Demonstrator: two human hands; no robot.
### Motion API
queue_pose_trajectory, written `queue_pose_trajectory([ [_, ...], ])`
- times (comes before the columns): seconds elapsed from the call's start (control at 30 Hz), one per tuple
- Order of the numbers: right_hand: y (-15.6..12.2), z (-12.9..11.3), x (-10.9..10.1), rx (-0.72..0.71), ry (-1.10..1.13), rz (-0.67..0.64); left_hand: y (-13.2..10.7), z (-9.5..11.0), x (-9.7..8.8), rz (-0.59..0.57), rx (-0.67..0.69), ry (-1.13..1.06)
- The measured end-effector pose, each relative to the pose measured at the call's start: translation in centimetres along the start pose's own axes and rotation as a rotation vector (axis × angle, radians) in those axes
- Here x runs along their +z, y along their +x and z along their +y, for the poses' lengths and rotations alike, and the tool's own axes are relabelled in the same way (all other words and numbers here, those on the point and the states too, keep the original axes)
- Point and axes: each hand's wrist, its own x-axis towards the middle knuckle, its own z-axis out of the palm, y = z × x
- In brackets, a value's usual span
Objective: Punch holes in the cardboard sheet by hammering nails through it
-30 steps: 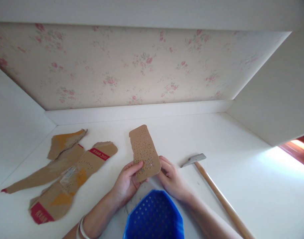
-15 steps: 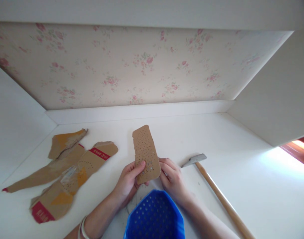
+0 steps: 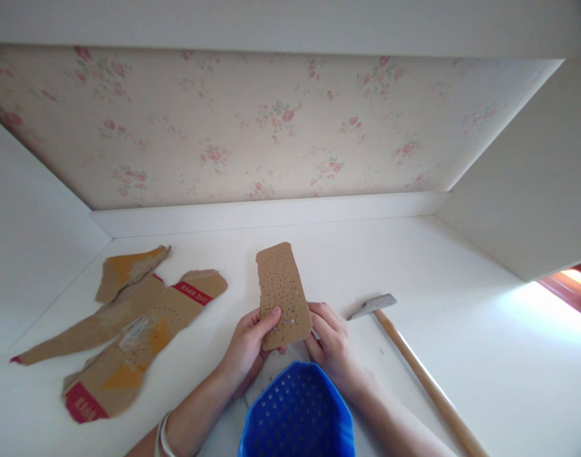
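A brown piece of cardboard (image 3: 281,285), dotted with many small holes and a few bigger ones near its lower end, is held up over the white surface. My left hand (image 3: 252,339) grips its lower left edge, thumb on the front and fingers behind. At the lower right edge is my right hand (image 3: 331,343), its fingers curled; the fingertips are partly hidden behind the cardboard, so what they pinch cannot be made out. Just below both hands sits a blue perforated basket (image 3: 297,412), cut off by the bottom of the view.
A hammer (image 3: 426,374) with a wooden handle lies to the right of my right hand. Torn cardboard pieces (image 3: 128,343) with red print and yellow tape lie on the left. White panels (image 3: 504,171) enclose the surface at the sides, with a flowered wall (image 3: 271,127) behind.
The cardboard tilts slightly differently, its top end a little further right and lower. Both hands keep nearly the same places on it; the whole view has shifted slightly.
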Motion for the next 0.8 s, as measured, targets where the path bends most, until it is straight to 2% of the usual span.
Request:
queue_pose_trajectory([
  [0.3,0.33,-0.20,0.14,0.066,-0.026,-0.059,0.19,0.71,0.15,0.078,-0.040,-0.156],
  [0.43,0.34,-0.25,0.03,0.059,-0.004,-0.095,0.29,0.58,0.03,0.055,-0.031,-0.154],
  [0.8,-0.08,0.19,0.27,0.076,0.057,-0.017,0.13,-0.01,0.24,0.003,0.011,-0.037],
])
